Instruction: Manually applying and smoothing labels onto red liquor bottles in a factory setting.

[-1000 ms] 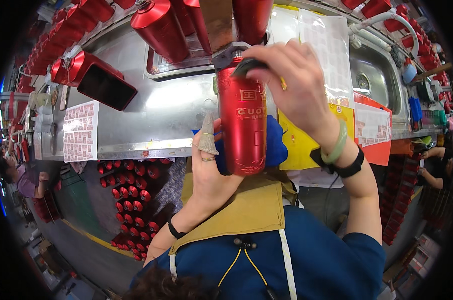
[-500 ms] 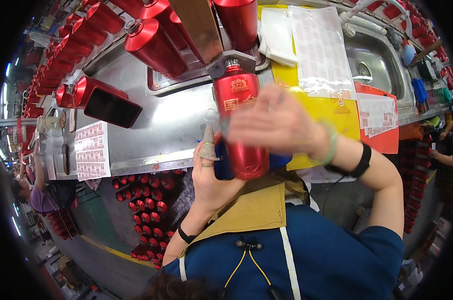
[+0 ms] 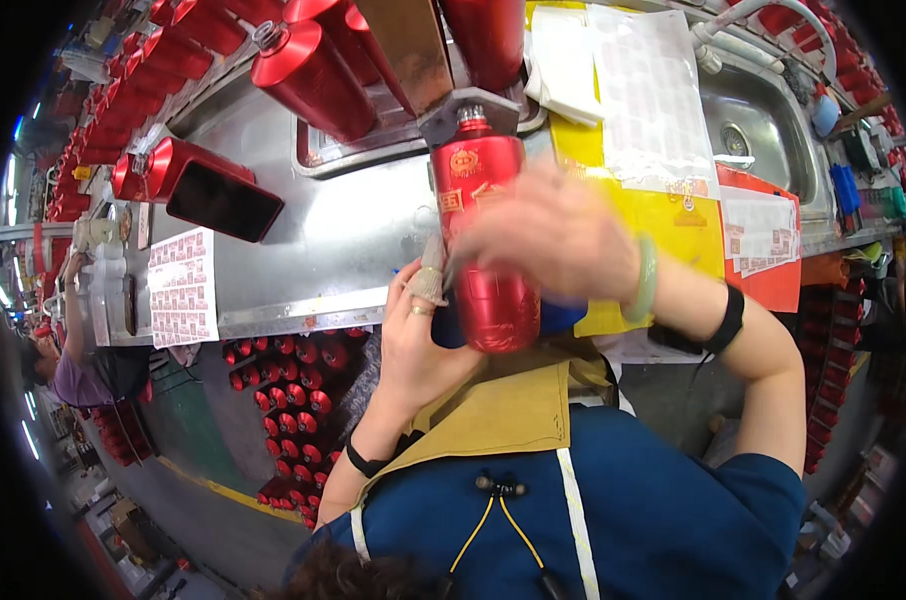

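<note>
A red metallic bottle (image 3: 499, 312) with gold print lies in front of me, its bare threaded neck in the notch of a grey metal bracket (image 3: 468, 108). My left hand (image 3: 413, 335) grips the bottle's left side near its base; a pale fabric sleeve covers one fingertip. Across the bottle's middle passes my right hand (image 3: 563, 240), smeared by motion, so I cannot make out its fingers or anything in them. It hides part of the printed front. A green bangle (image 3: 643, 280) circles the right wrist.
Several red bottles (image 3: 308, 80) stand at the back left near a metal tray. A black phone (image 3: 223, 200) leans on another bottle. Sticker sheets (image 3: 183, 290) lie at left, more sheets (image 3: 648, 100) over yellow folders at right. A sink (image 3: 758, 125) is at far right.
My right hand has shifted a little to the right and up over the bottle, still blurred. My left hand keeps its hold. The whole view has moved slightly.
</note>
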Demonstrator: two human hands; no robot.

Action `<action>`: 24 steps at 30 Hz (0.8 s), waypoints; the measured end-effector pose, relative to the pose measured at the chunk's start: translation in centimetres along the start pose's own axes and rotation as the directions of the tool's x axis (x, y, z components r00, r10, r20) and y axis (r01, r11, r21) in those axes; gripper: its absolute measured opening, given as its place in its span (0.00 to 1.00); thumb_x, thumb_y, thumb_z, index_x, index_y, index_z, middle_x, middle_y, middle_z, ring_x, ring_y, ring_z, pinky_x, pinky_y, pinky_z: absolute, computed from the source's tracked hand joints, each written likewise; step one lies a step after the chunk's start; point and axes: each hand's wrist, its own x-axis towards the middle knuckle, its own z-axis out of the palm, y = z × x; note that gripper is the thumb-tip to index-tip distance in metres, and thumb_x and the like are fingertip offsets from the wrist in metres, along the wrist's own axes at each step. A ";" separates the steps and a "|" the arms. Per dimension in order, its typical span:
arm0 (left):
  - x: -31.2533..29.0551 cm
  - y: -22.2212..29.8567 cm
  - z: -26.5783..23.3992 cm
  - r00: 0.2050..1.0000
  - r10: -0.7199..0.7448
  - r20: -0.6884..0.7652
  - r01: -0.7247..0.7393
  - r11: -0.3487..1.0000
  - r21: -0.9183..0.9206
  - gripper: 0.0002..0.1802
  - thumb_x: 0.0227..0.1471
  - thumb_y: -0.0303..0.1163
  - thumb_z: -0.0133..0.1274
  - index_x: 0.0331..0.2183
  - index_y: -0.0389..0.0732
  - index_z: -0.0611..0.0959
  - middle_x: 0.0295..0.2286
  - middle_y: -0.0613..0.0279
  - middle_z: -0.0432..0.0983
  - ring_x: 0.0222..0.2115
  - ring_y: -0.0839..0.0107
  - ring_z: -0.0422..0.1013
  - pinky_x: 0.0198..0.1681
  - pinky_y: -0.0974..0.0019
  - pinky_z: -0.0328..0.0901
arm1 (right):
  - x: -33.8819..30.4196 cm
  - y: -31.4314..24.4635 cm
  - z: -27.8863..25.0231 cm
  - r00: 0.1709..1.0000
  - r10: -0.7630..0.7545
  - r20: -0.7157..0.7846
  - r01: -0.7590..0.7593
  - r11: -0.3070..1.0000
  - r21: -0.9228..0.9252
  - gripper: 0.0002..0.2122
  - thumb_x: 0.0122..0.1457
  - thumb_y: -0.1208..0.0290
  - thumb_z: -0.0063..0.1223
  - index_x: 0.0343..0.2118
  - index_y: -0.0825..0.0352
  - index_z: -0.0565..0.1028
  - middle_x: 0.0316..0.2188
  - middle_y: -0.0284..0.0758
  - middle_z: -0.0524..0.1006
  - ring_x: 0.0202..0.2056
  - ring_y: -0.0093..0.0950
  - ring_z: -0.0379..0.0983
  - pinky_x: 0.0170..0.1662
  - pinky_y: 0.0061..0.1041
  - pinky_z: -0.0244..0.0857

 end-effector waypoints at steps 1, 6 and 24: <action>0.3 0.3 0.1 0.999 -0.035 -0.010 0.034 0.999 -0.040 0.44 0.32 0.29 0.73 0.55 0.33 0.76 0.49 0.47 0.76 0.53 0.42 0.69 0.55 0.51 0.67 | 0.4 2.2 0.6 0.978 0.135 -0.159 -0.143 0.989 -0.038 0.10 0.55 0.73 0.59 0.40 0.57 0.79 0.37 0.27 0.80 0.33 0.31 0.72 0.42 0.32 0.65; 0.5 0.1 -0.3 0.998 -0.044 0.042 0.045 0.999 -0.026 0.42 0.34 0.29 0.73 0.54 0.33 0.77 0.49 0.46 0.76 0.53 0.42 0.69 0.57 0.49 0.66 | -1.7 2.8 -0.3 0.992 -0.120 -0.026 0.110 0.964 -0.243 0.10 0.54 0.72 0.55 0.38 0.53 0.81 0.40 0.24 0.82 0.35 0.22 0.73 0.44 0.26 0.62; -0.7 2.0 -0.6 0.996 -0.067 -0.066 0.059 0.991 -0.117 0.50 0.36 0.29 0.76 0.60 0.30 0.70 0.57 0.46 0.71 0.56 0.51 0.68 0.61 0.54 0.61 | 3.5 2.5 0.2 0.993 0.116 0.000 -0.110 0.947 -0.302 0.09 0.56 0.70 0.60 0.41 0.58 0.80 0.33 0.26 0.80 0.30 0.27 0.72 0.41 0.30 0.63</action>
